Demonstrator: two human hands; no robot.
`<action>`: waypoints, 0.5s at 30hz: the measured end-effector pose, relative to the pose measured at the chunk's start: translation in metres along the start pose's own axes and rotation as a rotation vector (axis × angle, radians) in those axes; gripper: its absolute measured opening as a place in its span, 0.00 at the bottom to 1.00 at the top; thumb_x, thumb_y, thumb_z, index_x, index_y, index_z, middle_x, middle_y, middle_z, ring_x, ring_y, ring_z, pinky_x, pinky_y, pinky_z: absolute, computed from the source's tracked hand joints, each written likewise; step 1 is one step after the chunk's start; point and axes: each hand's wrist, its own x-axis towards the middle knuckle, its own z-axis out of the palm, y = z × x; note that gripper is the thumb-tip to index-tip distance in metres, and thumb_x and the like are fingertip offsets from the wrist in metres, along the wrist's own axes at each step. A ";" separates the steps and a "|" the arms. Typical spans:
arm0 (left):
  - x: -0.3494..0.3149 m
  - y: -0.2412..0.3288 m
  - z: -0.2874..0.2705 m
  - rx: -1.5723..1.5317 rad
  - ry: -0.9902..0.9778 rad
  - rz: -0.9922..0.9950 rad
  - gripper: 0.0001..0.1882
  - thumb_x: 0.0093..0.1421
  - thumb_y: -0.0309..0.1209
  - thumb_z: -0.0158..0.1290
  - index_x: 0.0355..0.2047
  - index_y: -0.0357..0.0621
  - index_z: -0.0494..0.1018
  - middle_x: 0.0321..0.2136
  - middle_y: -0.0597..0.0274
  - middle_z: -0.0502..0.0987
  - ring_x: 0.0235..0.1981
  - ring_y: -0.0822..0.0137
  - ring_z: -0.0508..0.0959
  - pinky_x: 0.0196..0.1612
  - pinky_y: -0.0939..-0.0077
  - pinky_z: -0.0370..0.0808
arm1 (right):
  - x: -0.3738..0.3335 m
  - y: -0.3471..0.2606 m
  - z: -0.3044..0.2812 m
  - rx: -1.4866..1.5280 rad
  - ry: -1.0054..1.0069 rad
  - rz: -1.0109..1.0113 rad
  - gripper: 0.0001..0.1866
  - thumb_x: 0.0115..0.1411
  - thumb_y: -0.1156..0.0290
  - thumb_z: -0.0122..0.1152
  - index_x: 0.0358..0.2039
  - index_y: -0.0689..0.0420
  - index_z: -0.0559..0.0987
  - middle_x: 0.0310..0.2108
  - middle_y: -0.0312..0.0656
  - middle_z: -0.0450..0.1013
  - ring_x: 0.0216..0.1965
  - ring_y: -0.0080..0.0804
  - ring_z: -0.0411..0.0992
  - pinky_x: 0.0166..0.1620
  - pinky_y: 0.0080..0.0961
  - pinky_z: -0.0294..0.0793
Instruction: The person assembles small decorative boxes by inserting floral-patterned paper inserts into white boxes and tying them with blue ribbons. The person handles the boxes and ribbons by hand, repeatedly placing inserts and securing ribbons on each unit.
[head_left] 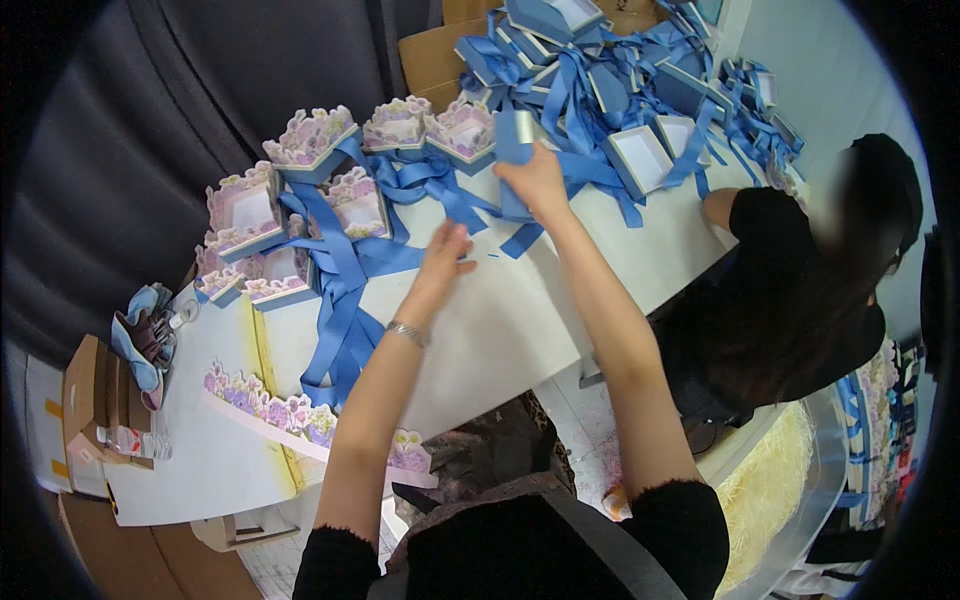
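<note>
My right hand [537,182] is closed around the edge of a small blue box [514,140], which is slightly blurred, at the near side of the box pile. My left hand [443,262] hovers over the white table with its fingers apart and nothing in them. Beyond it lie loose blue ribbons [345,265], fixed to boxes with floral cut-out rims, such as a flowered box [463,130] near the held one. Close to my left forearm rests a flat strip of purple flower cut-outs [270,410].
Many ribboned blue boxes [640,160] are heaped at the back right. A co-worker in black [790,290] sits at the right. Cardboard boxes [88,390] and a plastic bottle [135,442] stand at the left. Pale shredded filler [770,500] fills a clear bin at lower right.
</note>
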 end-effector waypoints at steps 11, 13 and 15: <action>-0.172 0.059 -0.094 0.354 0.278 0.024 0.28 0.59 0.25 0.49 0.61 0.41 0.59 0.42 0.60 0.74 0.38 0.74 0.74 0.43 0.80 0.71 | -0.180 -0.116 0.024 -0.597 -1.065 -0.836 0.16 0.44 0.66 0.64 0.33 0.56 0.74 0.41 0.43 0.70 0.45 0.40 0.68 0.41 0.35 0.71; -0.167 0.019 -0.129 0.301 0.185 0.213 0.26 0.60 0.29 0.48 0.60 0.40 0.61 0.45 0.56 0.74 0.43 0.70 0.73 0.48 0.81 0.68 | -0.188 -0.105 0.027 -0.416 -0.932 -0.840 0.22 0.43 0.62 0.67 0.39 0.55 0.74 0.43 0.43 0.70 0.49 0.39 0.66 0.44 0.38 0.69; -0.155 0.031 -0.128 0.282 -0.029 0.188 0.24 0.61 0.32 0.49 0.57 0.40 0.65 0.48 0.57 0.74 0.47 0.69 0.71 0.51 0.82 0.65 | -0.188 -0.084 0.021 -0.444 -0.943 -0.873 0.29 0.39 0.57 0.71 0.43 0.50 0.73 0.46 0.41 0.70 0.53 0.37 0.63 0.50 0.41 0.65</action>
